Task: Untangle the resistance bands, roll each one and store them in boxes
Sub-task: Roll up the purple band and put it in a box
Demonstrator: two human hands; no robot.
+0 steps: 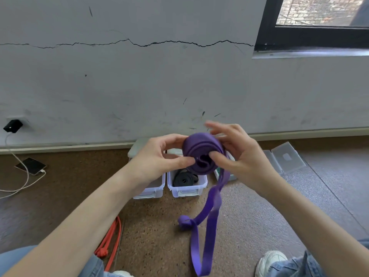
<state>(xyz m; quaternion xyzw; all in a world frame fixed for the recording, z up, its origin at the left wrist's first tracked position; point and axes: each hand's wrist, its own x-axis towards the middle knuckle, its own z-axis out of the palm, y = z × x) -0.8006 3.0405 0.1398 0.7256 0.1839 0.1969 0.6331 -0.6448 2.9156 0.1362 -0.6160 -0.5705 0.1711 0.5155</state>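
Purple resistance band half-rolled, pinched by left hand and right hand.
Risked uncoiling if grip slipped; knotted tail could snag rolling.

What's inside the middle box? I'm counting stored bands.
A rolled black band lies in the middle box. The purple roll covers the box's far end.

Floor space and obstructions around a row of clear plastic storage boxes by a grey wall.

The middle clear plastic box is open on top, with a coiled black resistance band filling part of it. A loose purple rubber band tail dangles before the boxes. An orange band lies at left. Bare cork-brown floor lies open between them.
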